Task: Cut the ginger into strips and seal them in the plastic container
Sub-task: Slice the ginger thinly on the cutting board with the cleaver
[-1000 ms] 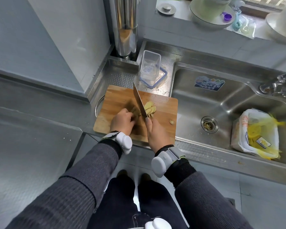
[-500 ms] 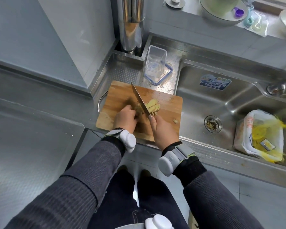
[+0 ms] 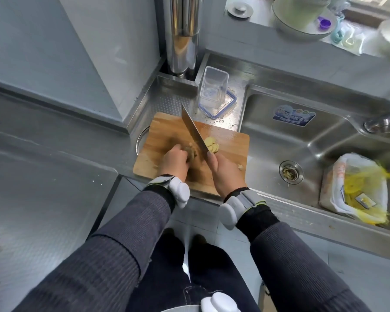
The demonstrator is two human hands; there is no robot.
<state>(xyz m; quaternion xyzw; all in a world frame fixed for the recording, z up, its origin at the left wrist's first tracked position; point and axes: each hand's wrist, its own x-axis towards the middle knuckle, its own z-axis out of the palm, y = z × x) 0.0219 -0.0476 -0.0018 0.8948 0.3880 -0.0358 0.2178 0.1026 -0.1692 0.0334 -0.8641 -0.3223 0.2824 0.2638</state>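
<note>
A wooden cutting board point(image 3: 162, 131) lies on the steel counter beside the sink. My left hand point(image 3: 174, 161) grips a brownish piece of ginger point(image 3: 192, 152) on the board. My right hand point(image 3: 226, 171) holds the handle of a broad knife point(image 3: 193, 131), blade edge down against the ginger. Pale cut ginger slices point(image 3: 212, 144) lie just right of the blade. A small ginger bit point(image 3: 240, 167) sits near the board's right edge. A clear plastic container point(image 3: 213, 90) stands on its blue-rimmed lid point(image 3: 229, 104) behind the board.
The sink basin point(image 3: 324, 140) with a drain strainer point(image 3: 291, 171) is right of the board. A bag with yellow scraps point(image 3: 360, 188) sits in the sink. A faucet point(image 3: 385, 121) is far right. A steel pipe point(image 3: 184, 34) rises behind; bowls point(image 3: 302, 21) stand on the sill.
The knife keeps slicing at the ginger, its blade shifting slightly; the slice pile beside it stays put. The head camera has tilted, so the whole scene sits lower and right.
</note>
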